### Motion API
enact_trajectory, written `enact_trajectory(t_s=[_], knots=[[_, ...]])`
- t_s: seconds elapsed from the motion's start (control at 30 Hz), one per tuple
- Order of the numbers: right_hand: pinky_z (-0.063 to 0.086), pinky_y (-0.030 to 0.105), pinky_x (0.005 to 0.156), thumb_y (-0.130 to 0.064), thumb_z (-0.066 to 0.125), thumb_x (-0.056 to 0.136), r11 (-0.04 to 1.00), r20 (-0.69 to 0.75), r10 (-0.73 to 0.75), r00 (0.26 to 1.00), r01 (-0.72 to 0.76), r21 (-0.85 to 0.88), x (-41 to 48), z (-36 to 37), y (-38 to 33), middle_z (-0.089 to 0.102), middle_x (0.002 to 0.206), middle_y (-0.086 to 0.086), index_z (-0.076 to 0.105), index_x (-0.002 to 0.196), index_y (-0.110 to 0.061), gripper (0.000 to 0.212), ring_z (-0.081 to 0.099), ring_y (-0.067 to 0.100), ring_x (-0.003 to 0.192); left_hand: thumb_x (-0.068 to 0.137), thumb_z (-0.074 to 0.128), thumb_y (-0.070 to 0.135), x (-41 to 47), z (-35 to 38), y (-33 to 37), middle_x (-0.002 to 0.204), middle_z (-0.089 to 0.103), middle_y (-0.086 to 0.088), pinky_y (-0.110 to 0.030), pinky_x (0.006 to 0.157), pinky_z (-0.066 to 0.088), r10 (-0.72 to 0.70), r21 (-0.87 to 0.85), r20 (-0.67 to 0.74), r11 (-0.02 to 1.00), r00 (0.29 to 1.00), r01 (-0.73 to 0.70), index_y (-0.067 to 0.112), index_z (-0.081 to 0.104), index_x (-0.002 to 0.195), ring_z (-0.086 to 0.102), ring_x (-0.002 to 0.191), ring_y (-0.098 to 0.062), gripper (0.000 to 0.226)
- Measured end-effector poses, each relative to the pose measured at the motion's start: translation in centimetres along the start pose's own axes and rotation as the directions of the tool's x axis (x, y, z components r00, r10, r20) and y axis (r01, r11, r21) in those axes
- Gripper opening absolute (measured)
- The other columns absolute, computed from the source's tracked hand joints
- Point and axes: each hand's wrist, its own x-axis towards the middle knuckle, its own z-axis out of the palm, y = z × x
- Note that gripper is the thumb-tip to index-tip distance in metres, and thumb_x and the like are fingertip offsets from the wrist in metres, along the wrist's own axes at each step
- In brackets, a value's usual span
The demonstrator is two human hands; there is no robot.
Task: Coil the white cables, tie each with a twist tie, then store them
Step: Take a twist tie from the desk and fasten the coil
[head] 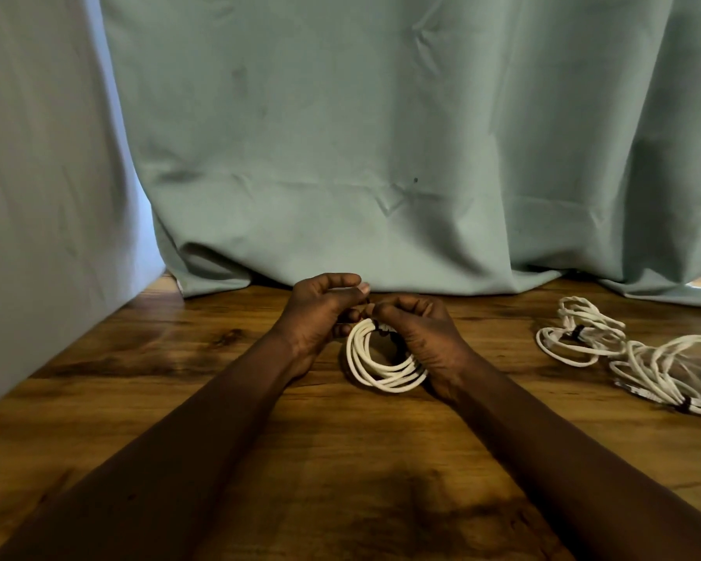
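A coiled white cable [375, 368] stands on edge on the wooden table [179, 378] between my hands. A dark twist tie [380, 326] wraps the top of the coil. My right hand [417, 334] grips the coil at the tie, its fingers curled over the strands. My left hand [320, 313] pinches an end of the tie just above the coil with thumb and fingers. The far side of the coil is hidden behind my right hand.
Two more white cable coils lie at the right: a smaller coil [579, 336] and a larger coil [680, 372], each bound with a dark tie. A green curtain [381, 135] hangs along the back edge of the table. A pale wall [37, 196] closes the left side.
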Motion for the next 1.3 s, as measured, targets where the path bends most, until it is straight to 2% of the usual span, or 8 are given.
enact_trajectory(t_s=[0.2, 0.33, 0.53, 0.7, 0.83, 1.0, 1.13, 1.3], knots=[[0.056, 0.025, 0.065, 0.004, 0.072, 0.088, 1.0, -0.025, -0.011, 1.0, 0.011, -0.012, 0.0, 0.2, -0.2, 0.075, 0.074, 0.007, 0.076, 0.081, -0.005, 0.011, 0.069, 0.012, 0.067, 0.074, 0.082, 0.01, 0.1, -0.3, 0.5, 0.083, 0.072, -0.008, -0.02, 0.059, 0.054, -0.107, -0.231, 0.08, 0.965, 0.991, 0.123, 0.002, 0.074, 0.099, 0.064, 0.061, -0.008, 0.028], [0.055, 0.024, 0.062, 0.006, 0.071, 0.087, 0.999, -0.024, -0.034, 0.999, 0.033, -0.041, -0.1, 0.0, -0.3, 0.073, 0.069, 0.006, 0.073, 0.074, -0.005, 0.017, 0.068, 0.012, 0.064, 0.091, 0.075, 0.015, -0.1, -0.3, 0.7, 0.073, 0.072, -0.001, -0.02, 0.056, 0.054, -0.193, -0.064, 0.079, 0.978, 0.978, 0.199, 0.012, 0.074, 0.085, 0.066, 0.06, -0.006, 0.007], [0.049, 0.02, 0.05, 0.005, 0.064, 0.092, 0.997, 0.022, 0.026, 0.999, -0.028, 0.076, 0.0, 0.4, -0.8, 0.063, 0.065, 0.007, 0.057, 0.068, -0.008, 0.028, 0.06, 0.008, 0.053, 0.095, 0.07, 0.002, 0.0, 1.4, 0.6, 0.07, 0.07, -0.006, -0.039, 0.077, 0.055, 0.082, 0.009, -0.114, 0.997, 0.99, -0.081, 0.009, 0.068, 0.078, 0.063, 0.068, -0.018, 0.019], [0.047, 0.029, 0.064, -0.008, 0.073, 0.089, 0.995, 0.043, 0.044, 0.998, -0.048, 0.087, 0.1, 0.1, -0.6, 0.068, 0.078, 0.009, 0.064, 0.069, -0.015, 0.023, 0.06, 0.017, 0.069, 0.092, 0.072, -0.001, 0.2, 2.2, 0.7, 0.069, 0.069, -0.009, -0.039, 0.075, 0.056, 0.168, 0.012, -0.169, 0.986, 0.971, -0.168, 0.011, 0.068, 0.073, 0.064, 0.063, -0.02, 0.023], [0.058, 0.03, 0.07, -0.007, 0.074, 0.089, 0.998, 0.121, 0.036, 0.992, -0.041, 0.036, -0.3, -0.5, -0.2, 0.075, 0.088, 0.013, 0.074, 0.104, -0.004, 0.016, 0.07, 0.021, 0.076, 0.09, 0.077, 0.005, 0.2, 0.3, 0.6, 0.076, 0.075, -0.012, -0.034, 0.067, 0.057, 0.254, 0.159, -0.189, 0.961, 0.948, -0.226, 0.005, 0.072, 0.087, 0.068, 0.06, -0.016, 0.006], [0.057, 0.024, 0.066, -0.008, 0.069, 0.093, 0.997, 0.169, 0.027, 0.985, -0.039, 0.071, 0.0, -0.9, -0.4, 0.077, 0.094, 0.011, 0.074, 0.112, -0.003, 0.02, 0.07, 0.013, 0.076, 0.086, 0.081, 0.005, 0.2, -0.8, 0.7, 0.088, 0.077, -0.018, -0.038, 0.074, 0.062, 0.079, -0.003, -0.173, 0.997, 0.982, -0.081, 0.02, 0.058, 0.122, 0.074, 0.075, -0.025, 0.045], [0.06, 0.029, 0.072, -0.006, 0.068, 0.09, 0.981, 0.157, 0.019, 0.987, -0.049, 0.187, 0.3, -1.1, -0.3, 0.077, 0.093, 0.012, 0.075, 0.106, -0.004, 0.018, 0.072, 0.017, 0.079, 0.092, 0.072, 0.006, -0.1, -0.5, 0.3, 0.088, 0.076, -0.019, -0.041, 0.083, 0.061, -0.002, -0.044, -0.011, 0.999, 1.0, 0.001, 0.004, 0.076, 0.096, 0.07, 0.081, -0.031, 0.006], [0.061, 0.034, 0.074, -0.005, 0.07, 0.091, 0.964, 0.057, 0.018, 0.998, -0.032, 0.265, 0.6, -1.1, -0.4, 0.077, 0.101, 0.014, 0.072, 0.112, -0.002, 0.021, 0.073, 0.023, 0.087, 0.094, 0.07, 0.044, -0.1, -0.7, 0.1, 0.119, 0.071, -0.03, -0.061, 0.109, 0.048, -0.131, -0.045, 0.153, 0.989, 0.979, 0.14, -0.004, 0.074, 0.117, 0.068, 0.112, -0.046, 0.053]])
